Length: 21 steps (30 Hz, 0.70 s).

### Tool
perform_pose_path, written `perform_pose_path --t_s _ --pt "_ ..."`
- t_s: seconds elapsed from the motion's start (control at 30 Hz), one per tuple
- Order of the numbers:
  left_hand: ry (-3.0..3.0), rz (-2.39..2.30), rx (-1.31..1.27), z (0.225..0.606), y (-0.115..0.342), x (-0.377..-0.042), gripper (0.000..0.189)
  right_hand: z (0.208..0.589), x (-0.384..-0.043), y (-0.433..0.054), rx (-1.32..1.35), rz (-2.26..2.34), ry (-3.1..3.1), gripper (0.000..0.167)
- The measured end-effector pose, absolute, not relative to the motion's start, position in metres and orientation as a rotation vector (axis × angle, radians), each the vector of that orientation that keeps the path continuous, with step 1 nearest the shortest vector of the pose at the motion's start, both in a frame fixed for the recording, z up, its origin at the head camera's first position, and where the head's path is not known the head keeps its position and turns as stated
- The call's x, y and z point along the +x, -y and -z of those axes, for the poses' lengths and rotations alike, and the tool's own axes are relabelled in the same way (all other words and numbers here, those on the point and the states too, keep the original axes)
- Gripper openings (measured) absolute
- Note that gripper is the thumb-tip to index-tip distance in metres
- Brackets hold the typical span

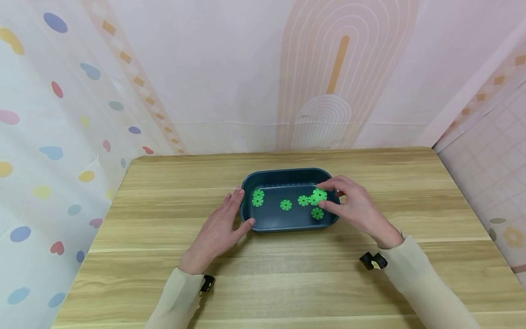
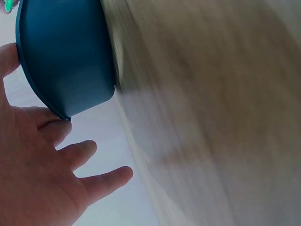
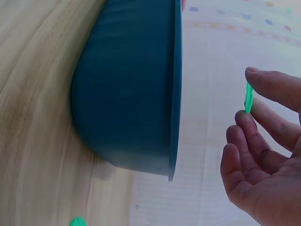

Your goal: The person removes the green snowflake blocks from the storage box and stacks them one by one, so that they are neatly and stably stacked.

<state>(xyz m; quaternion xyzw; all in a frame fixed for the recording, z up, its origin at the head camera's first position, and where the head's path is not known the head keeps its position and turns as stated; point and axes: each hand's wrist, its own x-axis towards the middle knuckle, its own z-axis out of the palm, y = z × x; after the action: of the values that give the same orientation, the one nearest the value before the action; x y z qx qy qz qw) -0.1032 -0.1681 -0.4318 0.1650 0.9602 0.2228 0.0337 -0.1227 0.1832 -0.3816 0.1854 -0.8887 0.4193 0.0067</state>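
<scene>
A green disc [image 1: 319,194] is pinched between thumb and fingertips of the right hand [image 1: 356,204], right of the head frame's centre, above the blue tray [image 1: 273,222]. Other green discs [image 1: 286,205] are scattered inside it. The tray's left rim is touched by the left hand [image 1: 219,228], its fingers spread. The tray is supported by the wooden counter [image 1: 156,233].

The left wrist view crops the tray [image 2: 66,52]. In the head view, the right hand [image 1: 355,205] hides part of it.
</scene>
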Motion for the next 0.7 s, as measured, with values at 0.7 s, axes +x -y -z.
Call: perform_pose_path --t_s 0.7 --pt "-2.961 -0.679 0.526 0.432 0.168 -0.103 0.087 0.38 -0.115 -0.215 0.485 -1.26 2.721 0.035"
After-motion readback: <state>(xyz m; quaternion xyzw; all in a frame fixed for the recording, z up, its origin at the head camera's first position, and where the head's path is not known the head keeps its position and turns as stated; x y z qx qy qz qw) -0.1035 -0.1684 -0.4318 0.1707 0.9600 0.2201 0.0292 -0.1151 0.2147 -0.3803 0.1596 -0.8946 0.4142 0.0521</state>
